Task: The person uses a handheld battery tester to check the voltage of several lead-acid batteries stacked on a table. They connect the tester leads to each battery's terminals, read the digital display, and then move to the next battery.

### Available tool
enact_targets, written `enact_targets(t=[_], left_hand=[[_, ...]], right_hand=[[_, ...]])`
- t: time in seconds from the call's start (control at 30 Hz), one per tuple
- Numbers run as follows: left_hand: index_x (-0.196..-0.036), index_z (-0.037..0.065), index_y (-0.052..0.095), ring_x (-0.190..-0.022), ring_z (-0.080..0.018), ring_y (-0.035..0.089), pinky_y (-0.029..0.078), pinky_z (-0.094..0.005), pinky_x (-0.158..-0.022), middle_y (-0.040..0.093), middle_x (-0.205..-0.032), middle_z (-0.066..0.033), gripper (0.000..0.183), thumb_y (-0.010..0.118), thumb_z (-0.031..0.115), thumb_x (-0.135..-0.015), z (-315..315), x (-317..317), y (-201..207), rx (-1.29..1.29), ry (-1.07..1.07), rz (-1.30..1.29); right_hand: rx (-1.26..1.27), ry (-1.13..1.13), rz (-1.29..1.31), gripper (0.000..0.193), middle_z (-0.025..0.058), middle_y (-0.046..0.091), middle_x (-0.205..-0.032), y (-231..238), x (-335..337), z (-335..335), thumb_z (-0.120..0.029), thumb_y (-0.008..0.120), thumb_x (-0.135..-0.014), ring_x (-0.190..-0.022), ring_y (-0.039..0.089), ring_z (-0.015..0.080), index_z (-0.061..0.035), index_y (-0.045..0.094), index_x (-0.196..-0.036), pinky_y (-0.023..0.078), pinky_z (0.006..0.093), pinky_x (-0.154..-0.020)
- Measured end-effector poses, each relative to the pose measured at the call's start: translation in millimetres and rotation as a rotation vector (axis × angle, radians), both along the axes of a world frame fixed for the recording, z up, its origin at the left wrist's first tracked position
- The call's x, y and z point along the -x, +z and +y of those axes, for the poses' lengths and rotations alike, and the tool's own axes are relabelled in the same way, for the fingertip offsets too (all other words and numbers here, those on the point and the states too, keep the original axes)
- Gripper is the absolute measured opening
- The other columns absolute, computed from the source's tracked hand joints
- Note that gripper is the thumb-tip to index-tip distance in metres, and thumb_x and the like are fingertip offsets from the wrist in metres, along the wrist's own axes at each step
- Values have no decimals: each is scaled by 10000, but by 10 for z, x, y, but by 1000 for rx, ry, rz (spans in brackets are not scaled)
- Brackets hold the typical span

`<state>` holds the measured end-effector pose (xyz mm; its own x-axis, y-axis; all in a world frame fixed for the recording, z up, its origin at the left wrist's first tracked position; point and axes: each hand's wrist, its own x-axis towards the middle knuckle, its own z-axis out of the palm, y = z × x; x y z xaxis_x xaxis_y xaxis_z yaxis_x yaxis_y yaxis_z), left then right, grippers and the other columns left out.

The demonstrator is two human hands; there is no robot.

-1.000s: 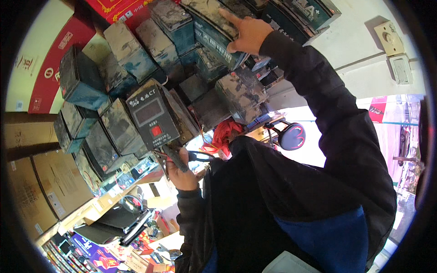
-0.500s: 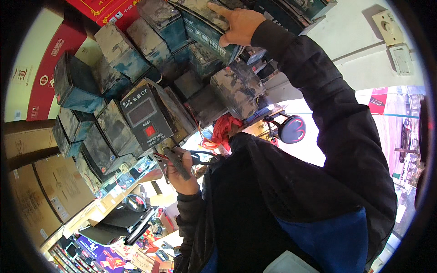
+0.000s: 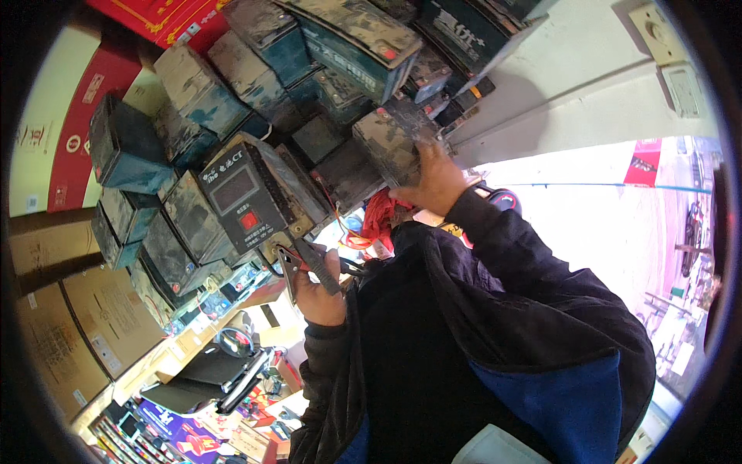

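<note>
Head view | left hand (image 3: pixel 321 300) curled round handle (image 3: pixel 317 267), tester (image 3: pixel 239 201) ahead-left | right hand (image 3: pixel 439 179), nearer battery (image 3: pixel 386 143) ahead-left, fingers spread, touching it; cannot tell if gripping

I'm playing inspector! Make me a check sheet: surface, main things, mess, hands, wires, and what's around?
Surface: mostly hidden; a pale wooden edge shows at lower left.
Main things: black-faced box with a screen and red switch; dusty battery.
Clutter: more dusty batteries packed close together; something red and crumpled.
Left hand: closed around a dark-handled tool.
Right hand: touching the dusty battery; whether it grips is unclear.
Cables: thin orange wires near the red crumpled thing.
Surroundings: cardboard boxes at left; pale wall at upper right.
</note>
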<state>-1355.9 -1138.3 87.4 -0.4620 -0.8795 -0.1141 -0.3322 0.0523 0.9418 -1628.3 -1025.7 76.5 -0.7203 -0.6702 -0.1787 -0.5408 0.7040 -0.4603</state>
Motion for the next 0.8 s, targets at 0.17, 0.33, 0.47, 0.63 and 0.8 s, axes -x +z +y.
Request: enact_targets(t=[0.17, 0.33, 0.47, 0.63, 0.8], left_hand=[[-1105, 13, 674, -853, -121, 600, 482, -283, -757, 663, -973, -38, 187, 710, 126, -960, -34, 23, 80, 197, -126, -90], [-1066, 21, 693, -863, -122, 587, 467, -291, -771, 663, -949, -28, 179, 728, 156, -954, 2, 11, 105, -80, -43, -50], [-1074, 30, 695, -851, -121, 618, 490, -287, -779, 683, -911, -28, 189, 740, 170, -955, 13, -70, 68, 44, -102, -70], [-1054, 17, 711, -932, -266, 703, 533, -368, -856, 728, -988, -120, 296, 792, 269, -919, 37, -94, 53, -14, -75, -141], [-1083, 11, 663, -905, -223, 687, 537, -344, -833, 699, -985, -99, 282, 785, 214, -930, 54, 41, 82, -89, -165, -117]], right_hand=[[7, -84, -12, 975, 299, 450, -1362, -321, -168, -31, -370, 877, -679, -1229, 545, 489, 88, 405, -1398, 530, 504, -990], [13, -105, -4, 862, 283, 473, -1318, -335, -161, -94, -335, 855, -691, -1223, 552, 481, 76, 430, -1320, 536, 501, -966], [42, -121, 14, 822, 283, 475, -1286, -309, -179, -111, -327, 856, -685, -1193, 567, 475, 83, 446, -1267, 541, 503, -951], [28, -172, -40, 834, 280, 477, -1251, -259, -340, -215, -347, 865, -695, -1157, 581, 482, 94, 435, -1257, 545, 512, -939], [57, -152, -114, 794, 284, 473, -1235, -203, -500, -251, -327, 861, -694, -1159, 576, 484, 96, 450, -1226, 548, 508, -931]])
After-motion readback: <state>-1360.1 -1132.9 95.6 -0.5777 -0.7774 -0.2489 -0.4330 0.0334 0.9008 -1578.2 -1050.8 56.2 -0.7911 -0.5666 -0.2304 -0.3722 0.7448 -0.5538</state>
